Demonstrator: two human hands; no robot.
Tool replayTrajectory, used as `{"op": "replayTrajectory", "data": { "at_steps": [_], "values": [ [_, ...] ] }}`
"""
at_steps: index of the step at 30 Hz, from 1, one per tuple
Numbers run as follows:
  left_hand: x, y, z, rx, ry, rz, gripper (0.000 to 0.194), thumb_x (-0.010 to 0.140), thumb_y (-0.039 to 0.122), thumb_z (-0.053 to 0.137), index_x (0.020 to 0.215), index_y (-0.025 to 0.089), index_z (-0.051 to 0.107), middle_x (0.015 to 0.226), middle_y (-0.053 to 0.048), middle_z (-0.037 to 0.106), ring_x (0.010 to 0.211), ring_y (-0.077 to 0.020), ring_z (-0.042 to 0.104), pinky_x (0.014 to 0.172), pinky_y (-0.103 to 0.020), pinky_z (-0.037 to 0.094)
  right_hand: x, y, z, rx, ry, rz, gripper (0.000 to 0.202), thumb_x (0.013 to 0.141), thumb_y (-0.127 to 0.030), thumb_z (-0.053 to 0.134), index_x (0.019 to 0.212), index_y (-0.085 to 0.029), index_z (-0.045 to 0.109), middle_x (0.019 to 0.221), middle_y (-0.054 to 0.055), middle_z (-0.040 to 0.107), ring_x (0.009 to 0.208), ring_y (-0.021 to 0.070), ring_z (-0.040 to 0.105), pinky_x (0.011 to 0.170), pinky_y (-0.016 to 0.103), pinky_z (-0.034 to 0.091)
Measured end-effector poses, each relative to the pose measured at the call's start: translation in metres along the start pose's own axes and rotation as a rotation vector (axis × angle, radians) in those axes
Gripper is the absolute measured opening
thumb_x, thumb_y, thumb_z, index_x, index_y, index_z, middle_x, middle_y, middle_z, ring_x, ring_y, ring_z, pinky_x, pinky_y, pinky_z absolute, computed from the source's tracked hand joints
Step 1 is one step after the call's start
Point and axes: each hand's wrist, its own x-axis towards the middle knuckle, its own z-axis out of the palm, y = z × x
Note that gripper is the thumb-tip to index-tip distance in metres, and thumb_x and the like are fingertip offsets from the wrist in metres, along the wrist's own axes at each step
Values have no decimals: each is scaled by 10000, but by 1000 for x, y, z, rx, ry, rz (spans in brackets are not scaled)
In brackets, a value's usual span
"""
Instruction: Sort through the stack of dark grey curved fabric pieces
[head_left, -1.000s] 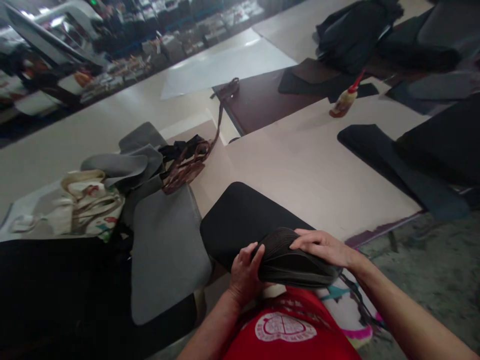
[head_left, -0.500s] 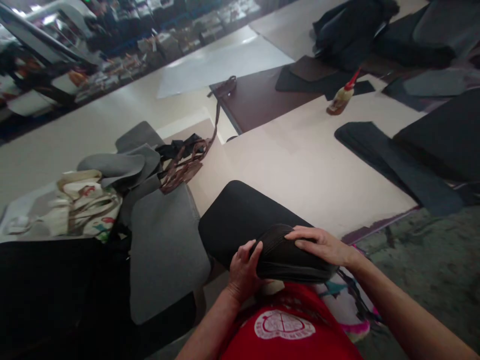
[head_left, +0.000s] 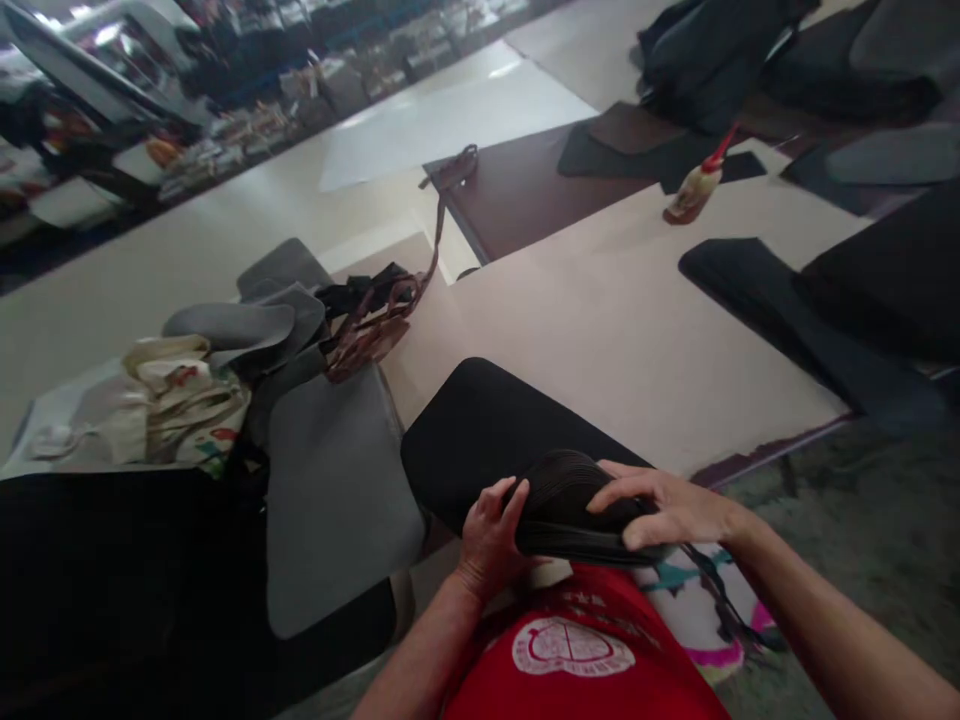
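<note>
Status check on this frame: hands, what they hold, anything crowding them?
Left hand grips the bent black stack at its left end. Right hand clamps it from above. Black panel lies just beyond; grey panel to the left.

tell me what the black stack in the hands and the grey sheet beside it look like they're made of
Black stack: thin flexible sheets, perhaps foam or synthetic leather; matte, the layered edges bending under the left hand and right hand. Grey sheet: looks like foam or felt padding; flat, dull, with rounded corners. The exact material cannot be told.
</note>
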Motion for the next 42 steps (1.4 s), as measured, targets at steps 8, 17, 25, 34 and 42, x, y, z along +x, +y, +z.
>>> {"op": "replayTrajectory", "data": {
  "at_steps": [8, 17, 25, 34, 42],
  "values": [
    [-1, 0, 1, -3, 25, 5, 1035, 648, 788, 726, 1448, 202, 429, 1329, -167, 529, 1160, -331, 582, 956, -457, 536, 2, 3, -1, 78, 9, 26, 421, 762, -531, 770, 1052, -226, 762, 1242, 88, 592, 1211, 298, 543, 1079, 430, 410],
    [-1, -1, 3, 26, 11, 10, 1027, 680, 863, 618, 1440, 194, 444, 1326, -171, 533, 1162, -326, 585, 945, -443, 532, 4, 6, -3, 105, -10, 17, 352, 830, -497, 710, 1037, -220, 777, 1239, 87, 603, 1208, 295, 540, 1087, 433, 400],
    [-1, 0, 2, 30, 36, 39, 965, 712, 784, 667, 1436, 190, 436, 1327, -174, 527, 1155, -328, 584, 919, -459, 541, 1, -6, -4, -2, -67, 63, 349, 903, -488, 619, 1007, -205, 793, 1145, 80, 609, 1107, 250, 569, 1012, 371, 436],
    [-6, -3, 8, 44, 149, 116, 829, 795, 731, 624, 1385, 170, 468, 1343, -197, 491, 1175, -338, 568, 898, -465, 549, 5, -10, 3, -80, 48, 102, 420, 924, -503, 559, 749, -159, 726, 921, 43, 555, 845, 179, 544, 799, 316, 444],
    [-7, -10, 7, -15, 330, 330, 411, 985, 491, 461, 1261, 192, 518, 1317, -162, 441, 1216, -318, 554, 892, -461, 565, 8, 6, 6, -68, 149, 161, 387, 913, -495, 558, 780, -168, 717, 966, 60, 591, 908, 216, 571, 852, 340, 446]
  ]
}}
